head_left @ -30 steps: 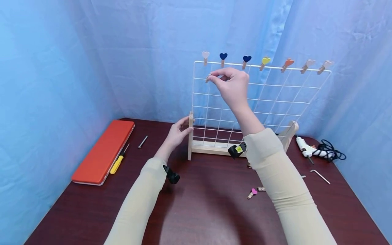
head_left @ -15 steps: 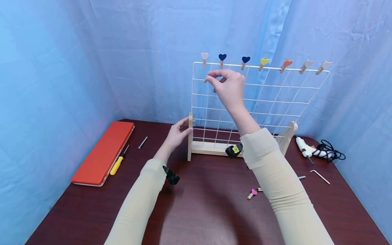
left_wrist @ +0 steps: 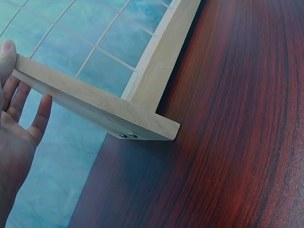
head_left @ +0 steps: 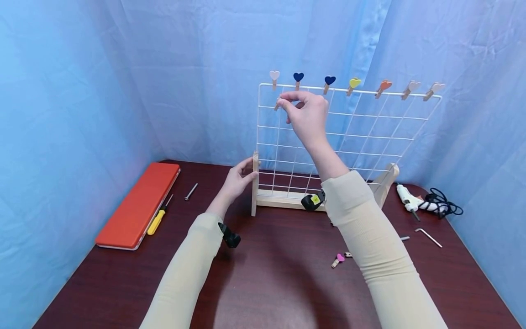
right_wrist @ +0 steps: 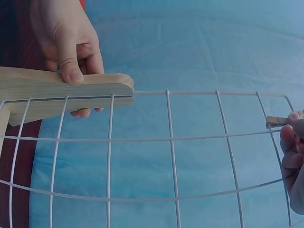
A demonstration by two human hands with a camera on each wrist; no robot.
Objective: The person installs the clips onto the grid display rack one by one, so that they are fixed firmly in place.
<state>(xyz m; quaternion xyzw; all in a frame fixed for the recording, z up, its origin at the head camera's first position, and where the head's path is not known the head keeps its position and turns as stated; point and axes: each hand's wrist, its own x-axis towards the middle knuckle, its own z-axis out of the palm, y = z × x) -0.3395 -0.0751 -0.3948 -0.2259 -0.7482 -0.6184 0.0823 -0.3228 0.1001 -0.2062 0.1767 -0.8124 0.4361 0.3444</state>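
Observation:
My right hand [head_left: 306,114] is raised before the upper left of the white wire grid [right_wrist: 109,166]. Thumb and forefinger pinch a small wooden clothespin [right_wrist: 275,121] at the second horizontal wire from the top; the fingers mostly cover it. Whether its jaws bite the wire I cannot tell. Lower down, my left hand [head_left: 237,180] grips the grid's left wooden side post [left_wrist: 95,102], thumb on one face and fingers on the other. Along the top wire sits a row of heart clothespins: white, navy, yellow [head_left: 355,82], orange [head_left: 385,85] and pale ones.
A pink heart clothespin [head_left: 340,258] lies at centre right, near another partly hidden by my sleeve. A glue gun [head_left: 411,199] and hex key [head_left: 428,237] lie on the right. Left are an orange-red case [head_left: 139,205], yellow screwdriver [head_left: 156,222] and bolt [head_left: 191,191].
My right hand has shifted slightly left with the clothespin, staying at the second wire. The left hand keeps its hold on the side post.

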